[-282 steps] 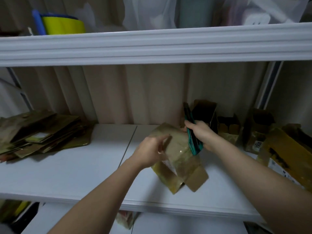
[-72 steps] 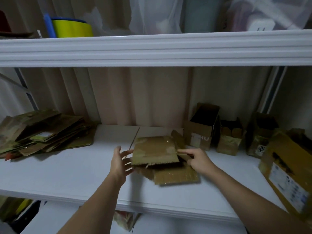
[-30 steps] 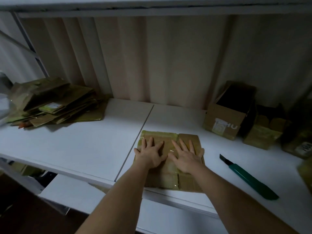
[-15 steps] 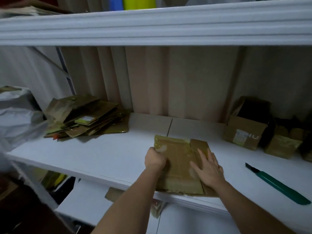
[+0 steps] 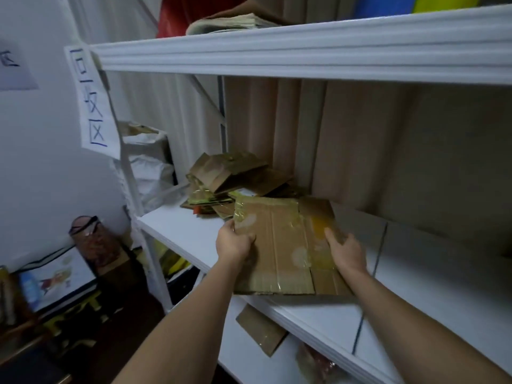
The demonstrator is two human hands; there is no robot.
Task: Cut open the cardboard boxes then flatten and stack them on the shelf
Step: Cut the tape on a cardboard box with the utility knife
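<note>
Flattened box (image 5: 279, 245) held level above the shelf (image 5: 318, 317), just short of the stack (image 5: 235, 176). Left hand (image 5: 234, 243) grips its left edge, fingers curled; right hand (image 5: 346, 252) grips the right. Keep flat, slide on top, align edges.

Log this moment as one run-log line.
stage: carrying to stack | left hand: grips flattened box left edge | right hand: holds right side | stack: shelf left end, ahead
</note>
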